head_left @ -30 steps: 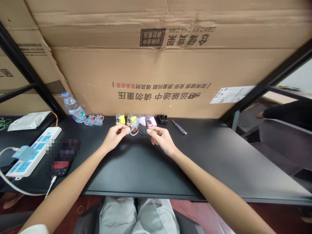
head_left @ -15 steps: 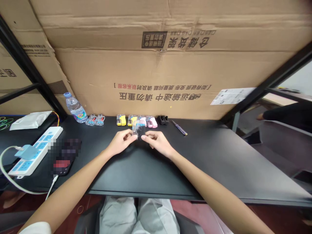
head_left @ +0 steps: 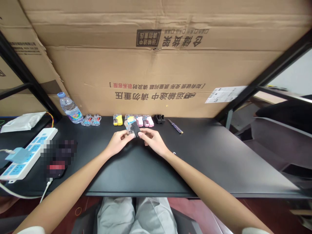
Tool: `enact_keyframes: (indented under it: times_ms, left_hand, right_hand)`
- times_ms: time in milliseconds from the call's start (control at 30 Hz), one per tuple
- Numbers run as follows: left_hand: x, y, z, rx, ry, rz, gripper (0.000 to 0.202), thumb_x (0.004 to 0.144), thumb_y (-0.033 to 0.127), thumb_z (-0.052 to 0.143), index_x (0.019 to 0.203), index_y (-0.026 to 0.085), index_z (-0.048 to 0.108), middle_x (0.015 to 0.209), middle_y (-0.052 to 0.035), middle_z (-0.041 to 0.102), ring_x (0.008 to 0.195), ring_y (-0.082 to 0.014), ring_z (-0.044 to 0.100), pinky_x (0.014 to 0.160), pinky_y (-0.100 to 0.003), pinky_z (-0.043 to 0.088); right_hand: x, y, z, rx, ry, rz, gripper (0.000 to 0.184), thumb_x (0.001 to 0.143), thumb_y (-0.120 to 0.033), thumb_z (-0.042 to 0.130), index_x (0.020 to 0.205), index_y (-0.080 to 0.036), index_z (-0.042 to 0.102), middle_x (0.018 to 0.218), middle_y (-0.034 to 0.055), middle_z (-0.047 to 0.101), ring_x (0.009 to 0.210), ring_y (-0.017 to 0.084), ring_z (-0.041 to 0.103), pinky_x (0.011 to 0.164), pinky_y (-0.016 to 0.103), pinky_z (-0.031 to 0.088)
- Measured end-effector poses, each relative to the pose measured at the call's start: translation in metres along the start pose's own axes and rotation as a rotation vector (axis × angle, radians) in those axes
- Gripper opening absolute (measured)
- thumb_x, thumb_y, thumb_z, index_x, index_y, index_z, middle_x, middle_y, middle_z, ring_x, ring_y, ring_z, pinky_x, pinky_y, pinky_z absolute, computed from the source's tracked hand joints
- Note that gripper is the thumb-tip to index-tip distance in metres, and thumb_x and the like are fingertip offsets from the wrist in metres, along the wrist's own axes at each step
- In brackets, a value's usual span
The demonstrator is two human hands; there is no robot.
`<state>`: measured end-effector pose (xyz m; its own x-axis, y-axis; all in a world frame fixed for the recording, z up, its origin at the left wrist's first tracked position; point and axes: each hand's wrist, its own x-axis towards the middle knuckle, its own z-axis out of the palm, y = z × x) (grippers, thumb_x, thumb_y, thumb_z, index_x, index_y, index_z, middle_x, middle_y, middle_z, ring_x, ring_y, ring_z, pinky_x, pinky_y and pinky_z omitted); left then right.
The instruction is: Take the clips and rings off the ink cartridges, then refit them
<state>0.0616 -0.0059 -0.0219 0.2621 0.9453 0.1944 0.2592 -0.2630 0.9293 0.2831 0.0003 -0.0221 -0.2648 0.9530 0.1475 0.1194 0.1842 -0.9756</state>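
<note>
A small clear-and-black plastic device (head_left: 136,128) is held above the table between my hands, its clear end leaning up to the left. My left hand (head_left: 119,141) pinches the clear side, thumb at the lower edge. My right hand (head_left: 153,140) grips the black side with its thumb across the front. Just behind it are a yellow-and-clear device (head_left: 118,120), pink-and-clear devices (head_left: 148,121) and a black plastic piece (head_left: 159,119). A pen-like screwdriver (head_left: 175,126) lies to the right. Near my right wrist is a tiny white piece (head_left: 174,153).
On the left are a water bottle (head_left: 70,108), clear-and-red devices (head_left: 91,120), a white power strip (head_left: 30,152) and a blurred-out phone (head_left: 58,162) on a cable. A cardboard sheet (head_left: 136,68) stands behind the black table (head_left: 219,162); a dark frame post (head_left: 263,74) rises at right.
The device has tilted to the left in my hands, which still hold it. My view has turned slightly right, and the tiny white piece now shows beside my right wrist.
</note>
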Motion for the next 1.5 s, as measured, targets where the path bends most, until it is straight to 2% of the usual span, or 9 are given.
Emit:
enact_keyframes:
  times_ms: [100,267,500,667,933,1133,1267,1367,1500]
  left_hand:
    - [0.002,0.004,-0.005,-0.052,0.071,-0.03,0.051,0.093,0.065,0.065,0.076,0.016,0.065,0.064,0.0022,0.05,0.061,-0.0118,0.04,0.057,-0.026,0.03]
    - [0.005,0.003,-0.007,-0.131,0.066,-0.094,0.059,0.089,0.074,0.064,0.071,0.018,0.058,0.061,0.0038,0.042,0.058,-0.0106,0.034,0.053,-0.026,0.026]
    - [0.002,0.0,-0.005,-0.197,-0.026,-0.112,0.059,0.091,0.072,0.065,0.07,0.019,0.053,0.064,0.0051,0.039,0.056,-0.0093,0.034,0.053,-0.026,0.024]
    - [0.004,-0.001,-0.008,-0.189,-0.022,-0.108,0.062,0.091,0.076,0.061,0.089,0.016,0.073,0.065,0.0046,0.042,0.053,-0.0091,0.034,0.052,-0.026,0.023]
    - [0.004,-0.009,-0.014,0.014,-0.063,-0.066,0.049,0.094,0.061,0.062,0.089,0.016,0.08,0.063,0.0015,0.055,0.06,-0.0132,0.049,0.061,-0.026,0.038]
    - [0.003,-0.007,-0.013,0.088,-0.099,-0.028,0.045,0.095,0.055,0.061,0.087,0.016,0.081,0.064,-0.0007,0.063,0.06,-0.0153,0.055,0.063,-0.027,0.042]
    - [0.001,-0.007,-0.014,0.213,-0.119,0.007,0.04,0.1,0.048,0.057,0.087,0.018,0.08,0.066,-0.0011,0.067,0.059,-0.0154,0.056,0.063,-0.028,0.043]
    - [0.003,-0.012,-0.024,0.529,-0.025,0.103,0.03,0.101,0.038,0.056,0.093,0.022,0.079,0.087,-0.0052,0.074,0.076,-0.0202,0.065,0.074,-0.031,0.049]
    - [0.009,-0.026,-0.056,0.932,0.197,0.147,0.036,0.101,0.03,0.056,0.131,0.02,0.071,0.131,-0.0155,0.071,0.126,-0.0343,0.061,0.107,-0.046,0.048]
  right_hand:
    - [0.0,0.0,-0.001,0.044,-0.003,-0.019,0.06,0.089,-0.055,0.078,0.14,-0.023,0.069,0.111,0.0059,0.071,0.057,0.009,0.056,0.051,0.026,0.055]
    - [-0.001,0.0,0.0,0.068,-0.102,0.004,0.051,0.093,-0.056,0.075,0.133,-0.024,0.074,0.119,0.0067,0.071,0.052,0.007,0.058,0.052,0.028,0.058]
    - [-0.002,-0.002,-0.001,0.068,-0.134,0.004,0.049,0.095,-0.053,0.074,0.132,-0.021,0.075,0.073,-0.0027,0.068,0.05,0.012,0.061,0.065,0.031,0.056]
    - [0.008,0.006,-0.015,0.137,0.046,0.013,0.055,0.093,-0.056,0.072,0.133,-0.018,0.073,0.05,-0.009,0.051,0.042,0.012,0.049,0.05,0.026,0.043]
    - [0.038,0.031,-0.048,0.062,0.152,0.041,0.054,0.09,-0.05,0.068,0.132,-0.016,0.073,0.048,-0.0105,0.047,0.04,0.011,0.044,0.045,0.024,0.042]
    - [0.049,0.043,-0.05,0.033,0.171,0.033,0.066,0.084,-0.058,0.076,0.134,-0.016,0.07,0.077,-0.0003,0.073,0.038,0.006,0.041,0.038,0.025,0.046]
    - [0.05,0.045,-0.049,0.011,0.23,0.019,0.075,0.085,-0.063,0.075,0.14,-0.013,0.065,0.071,-0.0014,0.071,0.038,0.007,0.041,0.037,0.025,0.045]
    - [0.047,0.046,-0.053,-0.091,0.265,-0.037,0.068,0.092,-0.064,0.066,0.137,-0.014,0.067,0.067,-0.002,0.067,0.041,0.01,0.046,0.039,0.025,0.043]
    - [0.04,0.045,-0.059,-0.304,0.378,-0.142,0.049,0.097,-0.056,0.061,0.127,-0.018,0.073,0.093,0.0075,0.074,0.066,0.018,0.06,0.057,0.031,0.056]
